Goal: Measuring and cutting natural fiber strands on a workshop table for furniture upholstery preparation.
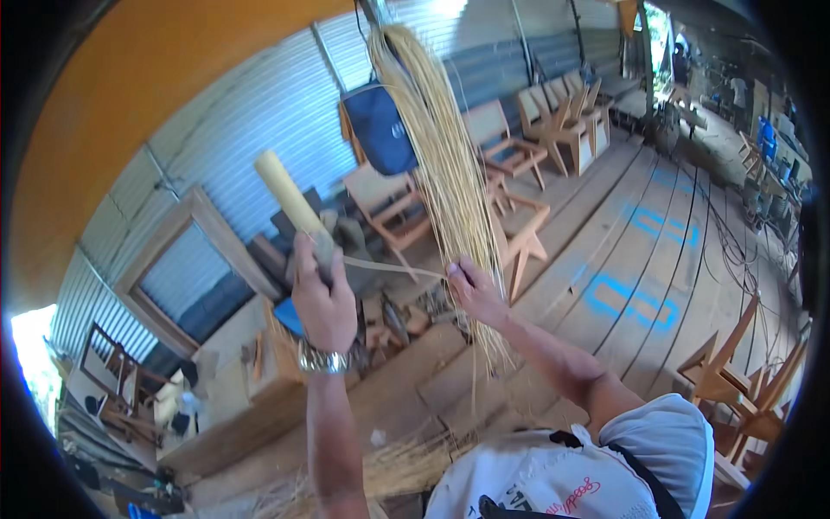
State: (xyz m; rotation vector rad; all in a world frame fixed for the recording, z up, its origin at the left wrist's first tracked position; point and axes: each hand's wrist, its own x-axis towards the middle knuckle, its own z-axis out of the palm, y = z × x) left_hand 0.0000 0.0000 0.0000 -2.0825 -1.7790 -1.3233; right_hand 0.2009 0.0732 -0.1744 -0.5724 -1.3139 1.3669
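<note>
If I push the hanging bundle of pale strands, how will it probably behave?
The bundle would probably swing, since it hangs from above with its lower ends loose. Its long, thin strands suggest that it would bend and splay rather than stay stiff.

Two hands [324,307] [477,296] showed, with one wristwatch [324,357], one pale cylinder [286,190], one hanging strand bundle [443,151] and one navy bag [379,131].
</note>
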